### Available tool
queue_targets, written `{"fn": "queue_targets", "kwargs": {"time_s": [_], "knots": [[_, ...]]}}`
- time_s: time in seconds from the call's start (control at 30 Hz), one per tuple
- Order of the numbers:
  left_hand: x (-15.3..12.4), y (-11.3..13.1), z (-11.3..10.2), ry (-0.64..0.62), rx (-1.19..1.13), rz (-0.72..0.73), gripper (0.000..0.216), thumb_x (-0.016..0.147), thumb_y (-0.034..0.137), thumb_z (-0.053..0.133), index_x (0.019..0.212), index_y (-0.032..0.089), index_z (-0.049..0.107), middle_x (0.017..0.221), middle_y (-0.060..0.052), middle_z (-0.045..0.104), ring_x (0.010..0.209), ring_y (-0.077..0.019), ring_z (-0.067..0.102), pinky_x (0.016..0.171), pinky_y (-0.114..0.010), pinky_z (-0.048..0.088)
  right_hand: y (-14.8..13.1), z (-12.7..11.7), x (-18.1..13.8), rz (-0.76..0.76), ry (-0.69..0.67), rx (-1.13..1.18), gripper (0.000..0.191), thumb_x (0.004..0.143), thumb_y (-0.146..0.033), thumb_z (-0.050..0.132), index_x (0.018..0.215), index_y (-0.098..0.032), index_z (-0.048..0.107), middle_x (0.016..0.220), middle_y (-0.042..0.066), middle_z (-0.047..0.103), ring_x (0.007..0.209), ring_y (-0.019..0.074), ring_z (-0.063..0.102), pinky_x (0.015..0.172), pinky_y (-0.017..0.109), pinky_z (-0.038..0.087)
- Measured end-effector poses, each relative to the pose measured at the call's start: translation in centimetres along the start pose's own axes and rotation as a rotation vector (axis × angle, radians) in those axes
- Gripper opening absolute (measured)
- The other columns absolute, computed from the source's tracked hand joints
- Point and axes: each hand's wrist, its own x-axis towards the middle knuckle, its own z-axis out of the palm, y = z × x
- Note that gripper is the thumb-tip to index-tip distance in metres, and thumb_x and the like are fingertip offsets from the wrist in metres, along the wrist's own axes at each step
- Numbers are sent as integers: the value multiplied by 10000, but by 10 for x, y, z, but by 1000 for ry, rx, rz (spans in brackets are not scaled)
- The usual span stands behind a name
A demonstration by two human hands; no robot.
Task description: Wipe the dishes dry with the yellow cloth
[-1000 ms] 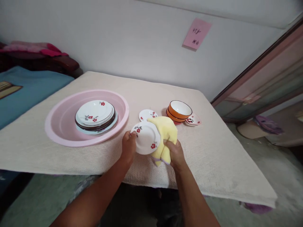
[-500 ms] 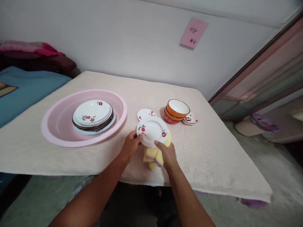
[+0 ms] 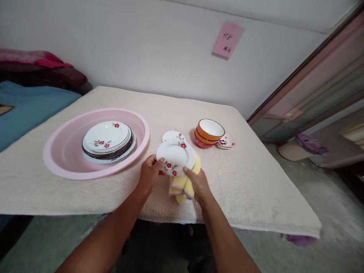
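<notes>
From the head view, the left hand and right hand are close together and both closed. The left pinches the rim of a white plate (red flowers on it), and the right clamps the plate's lower edge along with a yellow cloth bunched beneath it. The plate is held just right of a pink basin, which holds a stack of flowered plates. Farther right of the basin, on a cream tablecloth, sit a small saucer, stacked orange bowls and a small patterned dish.
</notes>
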Motion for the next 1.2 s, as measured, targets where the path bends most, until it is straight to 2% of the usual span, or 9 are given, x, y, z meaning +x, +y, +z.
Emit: {"fn": "queue_targets", "kwargs": {"time_s": [0.13, 0.23, 0.3, 0.4, 0.53, 0.83, 1.03, 1.2], "knots": [[-5, -7, 13, 6, -242, -211, 297, 664, 368, 715, 791, 153, 553, 680, 22, 583, 510, -69, 516, 426, -164, 424, 16, 16, -3, 44, -95, 126, 438, 656, -289, 742, 1065, -190, 620, 996, 57, 707, 784, 209, 668, 743, 336, 523], [-6, -9, 16, 16, -311, -260, 309, 630, 333, 748, 789, 149, 558, 684, 21, 592, 514, -66, 529, 427, -157, 438, 18, 19, -3, 93, -109, 166, 458, 661, -270, 736, 1096, -197, 611, 1004, 52, 707, 780, 200, 669, 750, 328, 518], [-6, -7, 16, 12, -327, -264, 314, 621, 318, 755, 813, 146, 575, 752, 1, 619, 573, -84, 571, 462, -172, 472, 15, 16, -2, 110, -63, 167, 480, 641, -252, 746, 1096, -185, 611, 966, 54, 715, 741, 195, 667, 721, 320, 519], [-6, -4, 14, -62, -227, -276, 338, 633, 330, 747, 873, 144, 597, 799, -26, 644, 583, -99, 588, 482, -203, 495, 6, 10, 0, 100, 38, 156, 480, 614, -242, 749, 1066, -150, 617, 882, 63, 723, 673, 197, 659, 673, 321, 521], [-6, 2, 10, -225, -61, -313, 379, 656, 370, 734, 921, 130, 610, 665, -16, 614, 513, -93, 546, 465, -212, 475, -5, 2, -1, 79, 57, 126, 447, 609, -258, 748, 1018, -128, 623, 826, 75, 722, 641, 207, 654, 638, 329, 524], [-10, 3, 12, -333, -11, -326, 364, 678, 429, 711, 843, 126, 598, 631, -9, 593, 496, -88, 535, 485, -218, 462, -9, -3, 1, 21, 108, 94, 523, 676, -359, 727, 1122, -131, 580, 886, 95, 719, 700, 232, 670, 652, 353, 541], [-1, 3, 2, -247, 13, -237, 379, 741, 461, 640, 912, 126, 593, 695, -30, 607, 526, -100, 545, 457, -218, 471, -15, -13, 0, 71, 22, 22, 530, 668, -351, 741, 1125, -130, 587, 937, 104, 718, 744, 236, 675, 679, 352, 541], [-2, 1, 2, -168, -41, -209, 387, 725, 421, 659, 967, 125, 605, 751, -42, 625, 582, -120, 578, 469, -228, 502, -11, -4, -1, 97, 26, 57, 518, 673, -369, 733, 1119, -149, 590, 943, 94, 721, 753, 239, 682, 684, 355, 545]]}}
